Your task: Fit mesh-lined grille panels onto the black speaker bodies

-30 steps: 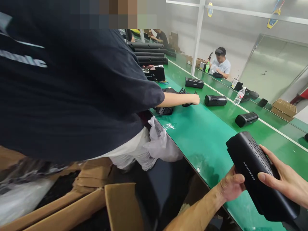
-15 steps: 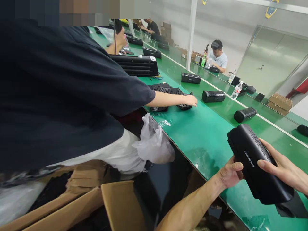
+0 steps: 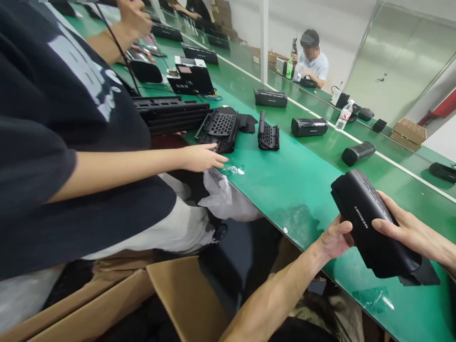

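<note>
A black cylindrical speaker [image 3: 366,223] with "MERCURY" printed on its ribbed body lies across my hands above the green workbench [image 3: 299,194]. My left hand [image 3: 337,237] holds it from below on the near side, and my right hand [image 3: 401,228] wraps its far side. A black fabric sleeve [image 3: 418,274] sticks out from its lower end. A co-worker's hand [image 3: 203,158] rests on the bench beside two black perforated plastic parts [image 3: 218,129].
Several black speakers stand along the bench's far side, including one [image 3: 309,127]. A clear plastic bag [image 3: 224,197] hangs over the near edge, above an open cardboard box [image 3: 185,297]. A water bottle [image 3: 344,115] stands farther right, and a seated person [image 3: 311,59] works beyond.
My view has swung left and the speaker has tilted slightly in my hands. The co-worker's hand has drawn back from the perforated parts, which now lie visibly apart, and the co-worker's torso hides less of the bench.
</note>
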Tool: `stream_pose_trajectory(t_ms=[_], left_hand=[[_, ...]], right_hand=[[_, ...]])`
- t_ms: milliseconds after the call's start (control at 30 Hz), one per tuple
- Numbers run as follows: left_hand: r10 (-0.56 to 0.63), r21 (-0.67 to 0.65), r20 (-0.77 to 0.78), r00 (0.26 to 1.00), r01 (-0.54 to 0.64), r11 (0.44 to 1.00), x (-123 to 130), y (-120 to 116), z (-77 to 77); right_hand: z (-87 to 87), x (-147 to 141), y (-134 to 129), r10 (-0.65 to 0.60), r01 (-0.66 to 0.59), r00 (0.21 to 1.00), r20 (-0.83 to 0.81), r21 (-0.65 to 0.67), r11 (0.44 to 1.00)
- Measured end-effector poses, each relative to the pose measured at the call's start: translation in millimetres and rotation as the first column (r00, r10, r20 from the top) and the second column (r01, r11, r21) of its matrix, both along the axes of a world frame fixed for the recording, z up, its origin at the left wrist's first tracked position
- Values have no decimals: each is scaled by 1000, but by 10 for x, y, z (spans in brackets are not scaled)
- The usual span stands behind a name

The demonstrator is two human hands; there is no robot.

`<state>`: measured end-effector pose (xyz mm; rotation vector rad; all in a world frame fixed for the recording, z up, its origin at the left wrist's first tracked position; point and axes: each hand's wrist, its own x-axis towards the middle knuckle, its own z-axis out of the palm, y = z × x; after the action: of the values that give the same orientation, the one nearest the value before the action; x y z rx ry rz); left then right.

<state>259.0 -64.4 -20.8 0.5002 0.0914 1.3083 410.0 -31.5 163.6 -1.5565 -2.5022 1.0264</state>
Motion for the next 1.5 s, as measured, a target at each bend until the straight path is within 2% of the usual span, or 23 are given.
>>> stream_pose_trajectory(t_ms=[267,400,467,533,600,700,767,800,833,900,967,1033,1100,1167,1233,1400,1500], left_hand=[[29,-24,17,999,-29,999,70,25,48],[50,-25,22,998,-50,998,74,15,120],[83,-12,21,996,-83,997,46,7,172],[150,-3,30,988,-150,989,14,2,226],[217,-7,28,976,-217,976,6,7,271],[299,-21,0,954,-299,954,40,31,297],[308,10,-39,951,-308,951,9,43,291],[289,43,-70,955,-287,957,-54,47,288],[275,81,-110,955,-268,960,-158,49,292],[309,166,-220,925,-276,947,-474,57,332],[442,275,-360,822,-359,892,-852,71,426],[471,405,-508,721,-283,870,-1166,83,558],[423,464,-602,677,-133,876,-1330,87,692],[360,456,-631,687,-47,889,-1345,79,794],[328,432,-609,722,-45,901,-1274,59,840],[342,423,-554,759,-97,901,-1114,16,804],[328,436,-577,748,-57,898,-1092,22,804]], right_hand=[[-67,19,58,9,-11,999,46,58,998],[-18,83,144,10,-14,997,71,59,998],[-20,180,64,11,-14,1000,22,143,990],[-139,302,-106,-7,52,991,-135,332,942],[-399,396,-282,-15,184,948,-319,508,841],[-868,403,-398,-13,317,896,-444,621,717],[-1061,355,-382,56,372,847,-528,665,648],[-1102,341,-364,82,390,825,-558,670,631],[-1109,342,-350,87,400,813,-575,662,634],[-1061,392,-349,37,407,814,-580,614,676],[-998,476,-380,-27,408,822,-569,554,726],[-967,549,-419,-52,400,821,-568,509,762],[-975,586,-446,-59,390,818,-572,477,788],[-1002,595,-459,-68,390,808,-586,443,807],[-1025,603,-462,-72,385,796,-600,412,826],[-998,701,-459,-72,358,789,-610,361,861],[-947,775,-464,-111,370,784,-611,316,874]])
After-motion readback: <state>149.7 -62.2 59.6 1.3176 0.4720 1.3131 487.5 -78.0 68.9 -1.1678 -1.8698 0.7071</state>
